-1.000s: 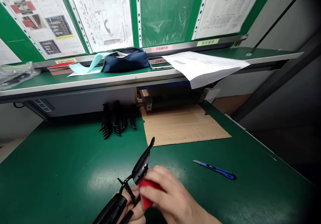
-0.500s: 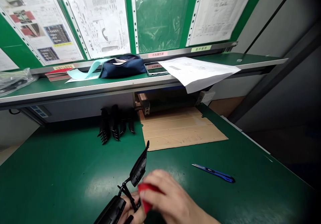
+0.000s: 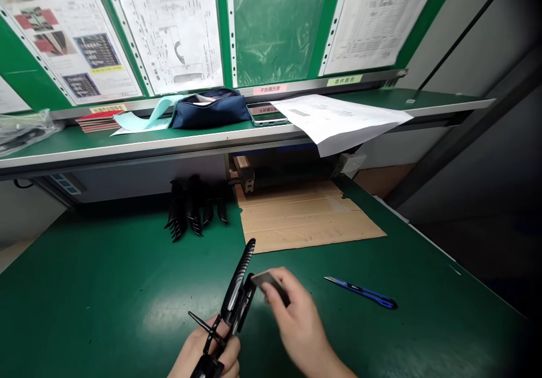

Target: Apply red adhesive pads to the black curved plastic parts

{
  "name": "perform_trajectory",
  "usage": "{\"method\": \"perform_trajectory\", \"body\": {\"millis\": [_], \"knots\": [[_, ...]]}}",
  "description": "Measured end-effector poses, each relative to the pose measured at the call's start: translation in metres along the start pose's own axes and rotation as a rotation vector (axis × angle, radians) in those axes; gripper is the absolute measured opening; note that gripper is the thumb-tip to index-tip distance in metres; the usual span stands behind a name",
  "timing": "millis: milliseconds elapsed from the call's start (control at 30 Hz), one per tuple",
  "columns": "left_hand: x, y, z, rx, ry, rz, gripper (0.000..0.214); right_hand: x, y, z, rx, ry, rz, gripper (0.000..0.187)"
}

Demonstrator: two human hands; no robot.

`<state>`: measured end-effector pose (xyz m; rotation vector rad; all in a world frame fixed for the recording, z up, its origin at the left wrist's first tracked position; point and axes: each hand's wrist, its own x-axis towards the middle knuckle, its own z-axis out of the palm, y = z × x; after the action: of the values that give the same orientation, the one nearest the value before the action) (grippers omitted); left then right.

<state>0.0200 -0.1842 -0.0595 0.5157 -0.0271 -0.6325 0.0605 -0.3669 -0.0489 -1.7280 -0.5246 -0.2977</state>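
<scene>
- Head view: the left hand (image 3: 207, 350) is closed around the lower end of a black plastic part (image 3: 237, 293); the part stands tilted above the green surface (image 3: 105, 293), its ribbed tip pointing up and away
- the right hand (image 3: 296, 321) pinches a small dark tool (image 3: 269, 282) between fingertips; the tool's end touches the part's right side
- a blue knife (image 3: 359, 292) lies on the surface to the right of the hands, well apart
- a cardboard sheet (image 3: 309, 214) lies flat behind the hands; a cluster of black combs (image 3: 190, 211) sits just to its left, under the shelf (image 3: 169, 140)
- on the shelf: a navy pouch (image 3: 209, 109), a phone (image 3: 266, 113) beside it, and white paper (image 3: 339, 121) hanging over the edge
</scene>
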Motion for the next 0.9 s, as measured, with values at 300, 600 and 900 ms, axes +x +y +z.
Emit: {"method": "perform_trajectory", "body": {"millis": [300,600,900], "knots": [[0.002,0.0,0.0,-0.087,-0.023,-0.048,0.022,-0.008,-0.001,-0.009,-0.057,-0.227,-0.308,0.035],[0.001,0.006,-0.006,0.045,-0.064,-0.02,0.029,-0.013,-0.006,-0.01,0.033,-0.282,-0.302,0.03],[-0.005,0.028,0.021,0.338,-0.013,0.175,0.034,-0.018,0.01,-0.012,-0.055,-0.336,-0.224,0.029]]}}
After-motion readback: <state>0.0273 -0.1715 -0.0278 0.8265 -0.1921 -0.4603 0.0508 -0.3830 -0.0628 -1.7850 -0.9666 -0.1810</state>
